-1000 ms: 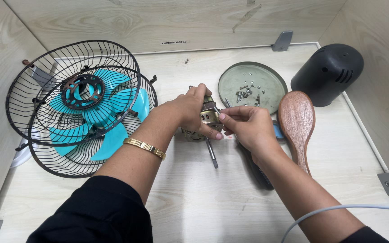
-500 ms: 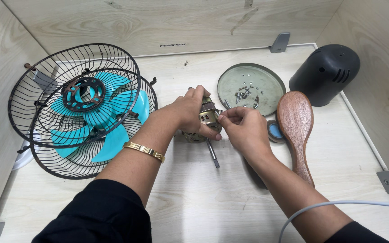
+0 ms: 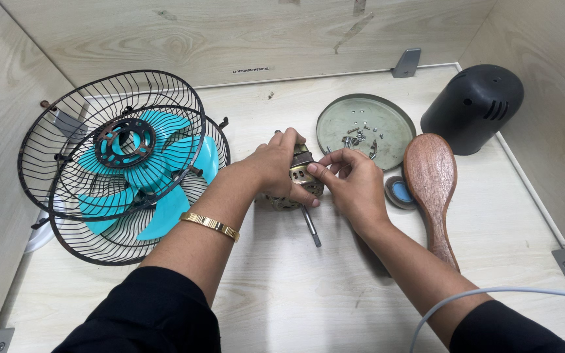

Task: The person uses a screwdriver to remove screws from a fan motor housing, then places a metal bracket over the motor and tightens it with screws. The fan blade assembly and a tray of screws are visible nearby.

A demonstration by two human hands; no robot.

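Head view: left hand stays clamped on fan motor at table centre, shaft twd. camera. Right hand, fingertips pinched at motor housing, has barely shifted vs. 1 s ago; work on housing appears ongoing.

The right hand now sits slightly closer to the left hand, its fingertips pressed against the fan motor at the grip.
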